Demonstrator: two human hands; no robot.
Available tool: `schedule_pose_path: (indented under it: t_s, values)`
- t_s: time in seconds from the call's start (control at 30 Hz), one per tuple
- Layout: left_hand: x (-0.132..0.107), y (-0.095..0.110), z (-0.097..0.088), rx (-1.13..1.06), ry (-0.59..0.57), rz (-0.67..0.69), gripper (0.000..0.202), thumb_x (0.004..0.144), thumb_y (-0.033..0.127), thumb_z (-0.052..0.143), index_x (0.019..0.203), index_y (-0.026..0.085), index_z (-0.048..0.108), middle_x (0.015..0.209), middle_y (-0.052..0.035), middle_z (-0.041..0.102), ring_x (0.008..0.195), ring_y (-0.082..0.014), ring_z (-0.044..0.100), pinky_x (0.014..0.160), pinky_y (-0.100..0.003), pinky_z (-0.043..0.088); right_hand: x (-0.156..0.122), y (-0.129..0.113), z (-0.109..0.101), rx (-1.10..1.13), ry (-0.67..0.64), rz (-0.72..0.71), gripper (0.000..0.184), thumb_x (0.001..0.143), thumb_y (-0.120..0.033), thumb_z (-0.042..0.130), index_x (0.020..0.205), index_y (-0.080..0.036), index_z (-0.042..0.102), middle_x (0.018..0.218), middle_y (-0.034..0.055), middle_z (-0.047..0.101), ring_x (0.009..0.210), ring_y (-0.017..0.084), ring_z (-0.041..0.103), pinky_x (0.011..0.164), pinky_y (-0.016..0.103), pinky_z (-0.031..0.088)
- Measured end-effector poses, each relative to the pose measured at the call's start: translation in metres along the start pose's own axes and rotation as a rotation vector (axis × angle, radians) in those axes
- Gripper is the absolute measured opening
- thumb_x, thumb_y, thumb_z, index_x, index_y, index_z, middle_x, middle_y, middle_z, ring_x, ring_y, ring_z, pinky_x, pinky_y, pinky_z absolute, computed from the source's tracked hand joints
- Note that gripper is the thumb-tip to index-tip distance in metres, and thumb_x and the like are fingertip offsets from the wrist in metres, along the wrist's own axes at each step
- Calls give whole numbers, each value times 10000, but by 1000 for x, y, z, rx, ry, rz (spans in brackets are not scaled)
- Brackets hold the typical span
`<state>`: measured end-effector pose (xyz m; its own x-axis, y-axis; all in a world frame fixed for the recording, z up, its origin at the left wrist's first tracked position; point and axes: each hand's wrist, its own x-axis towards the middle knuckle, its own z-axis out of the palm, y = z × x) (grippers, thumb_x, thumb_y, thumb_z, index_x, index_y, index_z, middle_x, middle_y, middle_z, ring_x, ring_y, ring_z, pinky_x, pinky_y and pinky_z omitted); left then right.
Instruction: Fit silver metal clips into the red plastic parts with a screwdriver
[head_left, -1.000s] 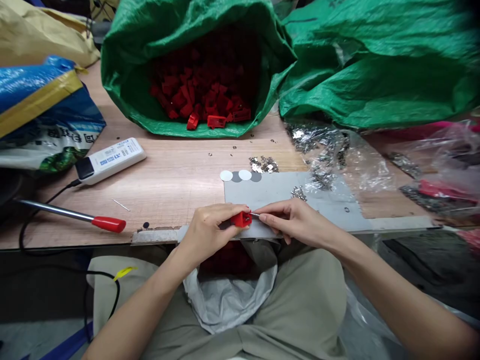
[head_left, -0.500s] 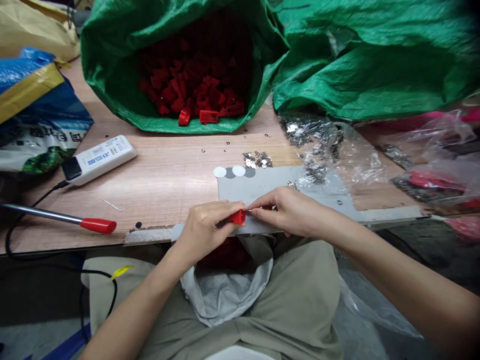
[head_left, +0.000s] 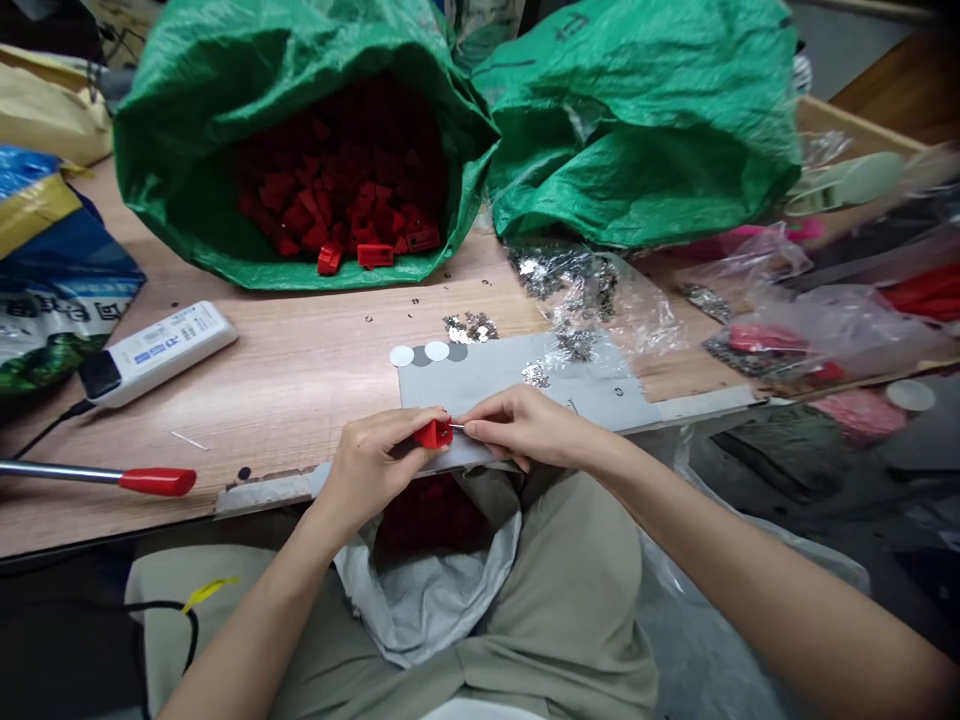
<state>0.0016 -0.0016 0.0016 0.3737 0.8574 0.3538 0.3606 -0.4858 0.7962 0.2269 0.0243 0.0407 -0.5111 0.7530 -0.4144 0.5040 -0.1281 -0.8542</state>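
The person's left hand is closed in a pinch, thumb on the near side and fingers on the far side, with a small red plastic piece gripped between them. That piece sits just above the near edge of the table, in front of a flat gray sheet. From the right comes the right hand, its thumb and forefinger drawn together on a thin metal rod and its other fingers curled beneath. The rod's left end meets the right end of the red piece; whether it goes inside, I can't tell from here.

Beyond the hands, a little heap of shiny metal bits lies on the wood by the far edge of the sheet, and a smaller cluster rests on the sheet itself. To the right of the heap, a clear plastic bag spreads out with more metal parts in it. At the far side a green sack gapes toward the person, full of red pieces, and a second green sack stands to its right. Over on the left lie a white device with a dark end and, nearer, a metal bar with a red grip. Between the person's knees, below the table edge, a whitish bag hangs open, with red inside.
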Motion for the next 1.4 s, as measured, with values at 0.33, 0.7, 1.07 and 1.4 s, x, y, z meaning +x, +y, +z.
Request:
schedule_pose_path:
  t_s: [0.33,0.7,1.07,1.4]
  values:
    - [8,0,-14,-986,305,-540,344,840,421,711,1044,224,516,929,-22,708,784,-156,710,715,-293,588,-9,21,18,273,198,-151,424,964,-476,519,1238,-158,576,784,2,598,480,61,454,492,206,486]
    - [-3,23,-13,-1280,174,-674,378,888,528,577,832,155,556,672,-7,620,418,-36,399,413,-163,293,-3,-36,69,-326,460,-577,431,1007,-256,447,1427,-246,547,832,45,667,687,147,592,673,260,506]
    - [-6,24,-27,-1355,215,-594,375,888,518,562,782,187,422,560,82,399,414,-12,183,417,-155,103,-3,-63,69,-251,364,-467,451,1005,-353,444,1398,-183,586,645,0,498,557,125,415,526,238,419]
    - [-3,22,-26,-1337,238,-586,368,916,517,522,786,190,414,560,86,385,415,-13,168,416,-154,105,0,-67,71,-404,442,-512,432,1001,-303,449,1403,-222,584,806,51,651,643,148,552,644,252,501]
